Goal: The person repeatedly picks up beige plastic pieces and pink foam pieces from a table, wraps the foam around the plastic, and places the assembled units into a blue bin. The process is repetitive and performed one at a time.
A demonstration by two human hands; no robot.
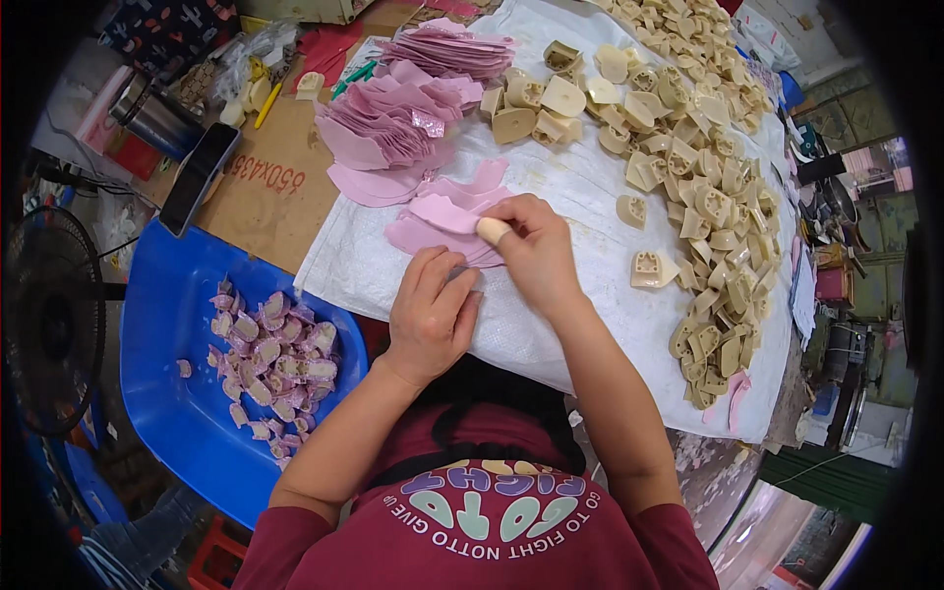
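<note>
My right hand (pixel 539 258) pinches the edge of a thin pink cut piece (pixel 450 210), shaped like a shoe-heel cover. A beige cap-like covering (pixel 492 231) sits at its thumb tip. My left hand (pixel 433 310) is just nearer and to the left, its fingers curled together by the near edge of the pink pieces. Its fingertips are partly hidden, so what they hold cannot be made out. More pink pieces lie flat under the pinched one. Beyond them, a fanned stack of pink pieces (pixel 379 118) covers the cloth.
Many beige shoe heels (pixel 723 206) are heaped on the white woven sheet (pixel 590 324) at the right. At the left, a blue basin (pixel 162 324) holds pink-covered heels (pixel 270 359). A phone (pixel 200 179), a steel flask (pixel 157 116) and a yellow pen (pixel 268 105) lie farther back. A fan (pixel 54 320) stands far left.
</note>
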